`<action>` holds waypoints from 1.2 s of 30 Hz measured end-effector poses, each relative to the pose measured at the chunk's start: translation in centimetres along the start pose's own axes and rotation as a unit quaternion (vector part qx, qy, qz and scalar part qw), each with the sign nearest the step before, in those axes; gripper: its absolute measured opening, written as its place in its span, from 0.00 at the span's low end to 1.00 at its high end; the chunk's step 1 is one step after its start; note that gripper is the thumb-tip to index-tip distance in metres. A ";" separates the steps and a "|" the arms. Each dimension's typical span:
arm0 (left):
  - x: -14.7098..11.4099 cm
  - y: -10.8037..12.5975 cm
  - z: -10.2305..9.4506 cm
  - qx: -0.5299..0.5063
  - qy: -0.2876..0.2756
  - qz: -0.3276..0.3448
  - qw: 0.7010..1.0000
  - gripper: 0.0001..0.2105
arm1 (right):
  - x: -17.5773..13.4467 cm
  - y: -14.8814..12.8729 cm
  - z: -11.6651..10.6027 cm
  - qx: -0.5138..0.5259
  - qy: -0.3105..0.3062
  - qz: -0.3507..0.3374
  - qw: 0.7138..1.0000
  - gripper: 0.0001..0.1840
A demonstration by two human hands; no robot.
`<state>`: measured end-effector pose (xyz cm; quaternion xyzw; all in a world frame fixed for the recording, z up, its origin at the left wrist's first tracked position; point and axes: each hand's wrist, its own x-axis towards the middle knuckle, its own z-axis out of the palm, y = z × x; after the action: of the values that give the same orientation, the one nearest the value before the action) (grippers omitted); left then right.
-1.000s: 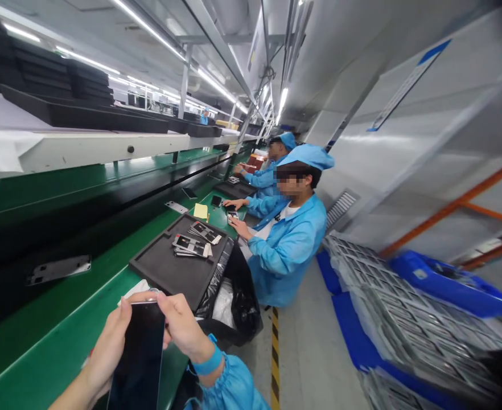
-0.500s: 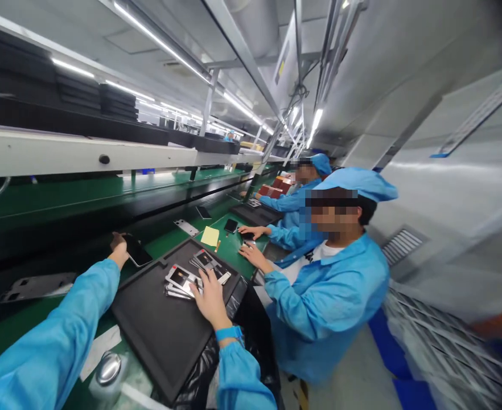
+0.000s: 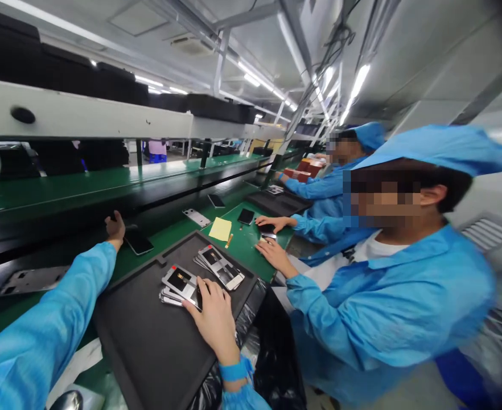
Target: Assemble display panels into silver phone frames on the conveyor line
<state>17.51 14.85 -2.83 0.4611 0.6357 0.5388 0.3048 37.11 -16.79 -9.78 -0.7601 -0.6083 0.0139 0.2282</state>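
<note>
- our left hand [image 3: 115, 226], fingers loosely apart, is beside the dark phone [image 3: 138, 241] on the green bench [image 3: 169, 232].
- our right hand [image 3: 215, 316] touches the nearer stack of frames [image 3: 176, 280] on the black tray [image 3: 148, 348]; we cannot tell its grip.

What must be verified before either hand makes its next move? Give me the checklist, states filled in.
1. Right hand touching the stack of phone parts: ok, fingers and thumb are at its near end.
2. Firm right-hand grip: cannot tell, the palm side is hidden.
3. Stack squared up: not ok, its pieces are fanned out.
4. Black phone laid down: ok, on the green surface, beside the open left hand.
5. Black tray clear of the nearest co-worker's hands: ok, they are beyond its far edge.
</note>
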 end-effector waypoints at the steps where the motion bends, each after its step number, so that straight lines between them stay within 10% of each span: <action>1: 0.8 -0.4 0.9 0.034 -0.004 0.025 0.999 0.21 | -0.1 0.4 0.3 0.001 0.006 -0.005 1.000 0.31; 6: 4.6 -2.6 7.6 0.189 -0.137 0.193 0.953 0.25 | -0.8 2.3 1.2 0.008 0.018 -0.025 0.999 0.31; 13: 5.4 -1.3 21.1 0.295 -0.474 0.327 0.762 0.60 | -1.7 3.4 1.0 0.110 0.000 0.030 0.993 0.36; 15: 5.4 0.4 24.9 0.314 -0.517 0.345 0.718 0.64 | 0.4 7.0 0.1 0.234 0.007 0.096 0.967 0.28; 17: 5.2 2.1 28.4 0.330 -0.543 0.369 0.679 0.65 | 4.6 12.5 -1.5 0.446 -0.017 0.176 0.877 0.14; 22: 4.7 4.2 34.8 0.371 -0.576 0.413 0.600 0.65 | 15.8 26.8 -4.4 0.531 0.090 0.233 0.810 0.19; 28: 5.4 3.1 36.0 0.389 -0.584 0.418 0.578 0.57 | 17.1 32.7 -1.9 0.595 0.110 0.298 0.739 0.09; 36: 5.6 0.0 28.5 0.345 -0.550 0.389 0.653 0.50 | 16.7 31.0 -2.8 0.609 0.111 0.298 0.727 0.15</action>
<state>40.56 31.48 -8.84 0.9502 0.2544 -0.0025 0.1797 70.77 -7.06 -14.24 -0.5961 -0.1817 0.3643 0.6921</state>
